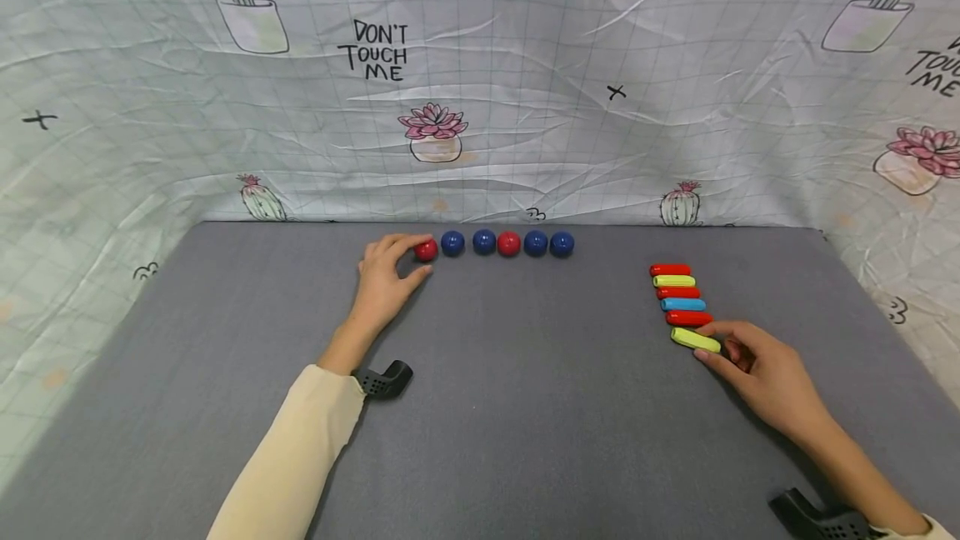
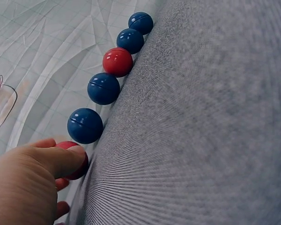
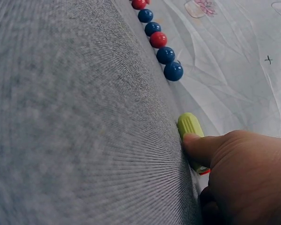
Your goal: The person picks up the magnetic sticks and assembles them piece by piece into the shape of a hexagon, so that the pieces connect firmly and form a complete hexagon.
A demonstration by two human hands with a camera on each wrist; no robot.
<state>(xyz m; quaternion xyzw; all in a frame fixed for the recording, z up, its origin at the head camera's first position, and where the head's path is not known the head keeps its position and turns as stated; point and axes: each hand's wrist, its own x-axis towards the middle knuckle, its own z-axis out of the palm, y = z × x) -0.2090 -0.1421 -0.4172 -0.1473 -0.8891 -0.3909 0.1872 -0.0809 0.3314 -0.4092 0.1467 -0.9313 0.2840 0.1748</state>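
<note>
At the far edge of the grey table, my left hand [image 1: 382, 277] pinches a red ball [image 1: 426, 250] between thumb and fingers. The left wrist view shows the thumb across this red ball [image 2: 79, 161], hiding part of it. It stands at the left end of a row with blue balls [image 1: 484, 242] and another red ball [image 1: 508, 244]. On the right, my right hand [image 1: 765, 365] pinches a short yellow-green ribbed stick [image 1: 693, 339] near its right end. That stick lies slightly slanted, nearest me in a column of red sticks [image 1: 688, 318], a blue stick [image 1: 682, 305] and another yellow-green stick [image 1: 674, 281].
A pale cloth [image 1: 525, 148] printed with cacti and lettering hangs behind the table [image 1: 510, 407] and along its sides. The ball row lies close to the cloth's foot. Black bands [image 1: 384, 379] sit on both wrists.
</note>
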